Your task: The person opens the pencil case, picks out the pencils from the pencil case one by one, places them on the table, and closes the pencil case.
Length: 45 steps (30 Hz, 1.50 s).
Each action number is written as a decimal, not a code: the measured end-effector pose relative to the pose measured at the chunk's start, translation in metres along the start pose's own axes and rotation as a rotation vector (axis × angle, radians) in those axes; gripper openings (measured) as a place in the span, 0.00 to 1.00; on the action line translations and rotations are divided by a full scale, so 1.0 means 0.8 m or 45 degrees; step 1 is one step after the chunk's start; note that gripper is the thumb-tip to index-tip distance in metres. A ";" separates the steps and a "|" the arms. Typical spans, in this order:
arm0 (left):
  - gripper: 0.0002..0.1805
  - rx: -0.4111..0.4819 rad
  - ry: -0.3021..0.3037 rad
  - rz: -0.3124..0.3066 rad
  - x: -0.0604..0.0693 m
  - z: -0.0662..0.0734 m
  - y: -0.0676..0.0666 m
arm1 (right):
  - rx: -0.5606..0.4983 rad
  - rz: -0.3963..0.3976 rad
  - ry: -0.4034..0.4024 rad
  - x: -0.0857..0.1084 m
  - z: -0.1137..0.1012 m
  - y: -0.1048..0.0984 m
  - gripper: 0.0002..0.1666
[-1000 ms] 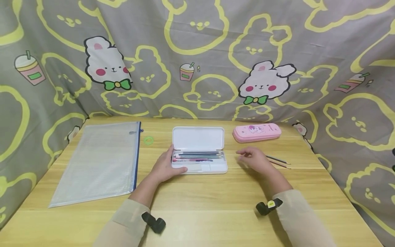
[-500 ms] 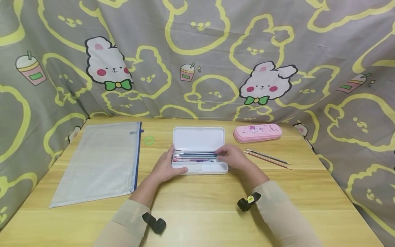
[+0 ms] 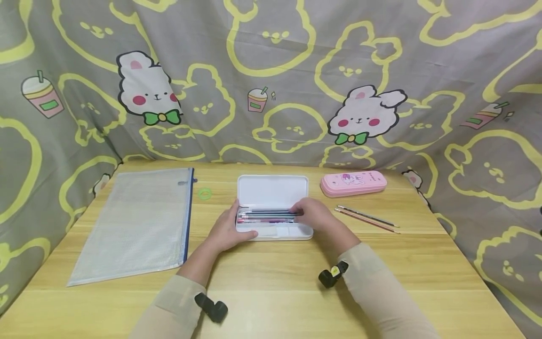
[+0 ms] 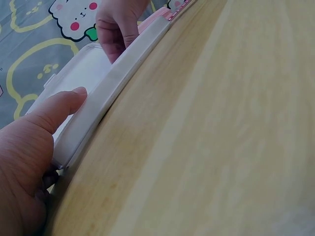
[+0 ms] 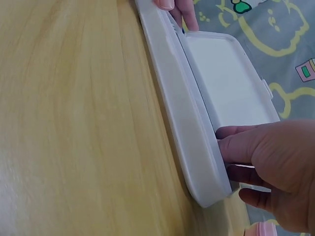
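A white pencil case [image 3: 273, 190] lies with its lid raised, several pencils [image 3: 264, 213] and a reddish-purple pen-like stick in its tray. My left hand [image 3: 224, 228] holds the case's left end, thumb over the front rim and fingers round the side. My right hand [image 3: 315, 214] reaches into the right end of the tray, fingers down on the pencils' ends. In the right wrist view the fingertips of this hand [image 5: 275, 162] dip behind the front wall, so their hold is hidden. Two loose pencils [image 3: 367, 216] lie right of the case.
A pink pencil box [image 3: 353, 182] with a rabbit print stands at the back right. At left lies a translucent mesh zip pouch [image 3: 135, 226] with a blue edge. A small green ring [image 3: 205, 193] sits between pouch and case. A patterned curtain [image 3: 292, 52] closes off the back.
My right hand has come left from beside the two loose pencils into the tray, then shifted slightly further left. My left hand stays on the case.
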State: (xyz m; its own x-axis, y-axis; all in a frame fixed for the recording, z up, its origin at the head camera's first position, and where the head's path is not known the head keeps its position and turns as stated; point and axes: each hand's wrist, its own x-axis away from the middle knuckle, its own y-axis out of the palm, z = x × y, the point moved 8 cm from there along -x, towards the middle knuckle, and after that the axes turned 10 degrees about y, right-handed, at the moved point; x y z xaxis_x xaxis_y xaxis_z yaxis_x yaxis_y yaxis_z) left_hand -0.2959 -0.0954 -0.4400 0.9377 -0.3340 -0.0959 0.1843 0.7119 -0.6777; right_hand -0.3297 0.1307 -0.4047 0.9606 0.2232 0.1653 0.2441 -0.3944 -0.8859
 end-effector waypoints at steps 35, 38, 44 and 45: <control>0.66 0.010 0.012 0.011 0.001 -0.002 0.001 | -0.348 -0.037 0.076 0.017 0.042 -0.011 0.13; 0.66 0.006 0.014 0.013 0.001 -0.002 0.001 | -0.387 -0.008 0.071 0.023 0.056 -0.018 0.11; 0.66 -0.005 0.007 0.002 0.001 -0.004 0.002 | -0.419 0.053 0.110 0.046 0.092 -0.034 0.12; 0.66 -0.006 0.008 0.002 0.001 -0.004 0.002 | -0.424 0.063 0.114 0.049 0.098 -0.036 0.12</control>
State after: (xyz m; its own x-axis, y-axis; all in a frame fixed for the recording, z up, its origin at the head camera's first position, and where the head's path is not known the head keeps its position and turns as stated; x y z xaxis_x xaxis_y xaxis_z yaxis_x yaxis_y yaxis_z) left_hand -0.2960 -0.0965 -0.4432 0.9360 -0.3371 -0.1015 0.1816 0.7093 -0.6811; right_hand -0.3092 0.2209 -0.4067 0.9766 0.1232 0.1763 0.2127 -0.6751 -0.7064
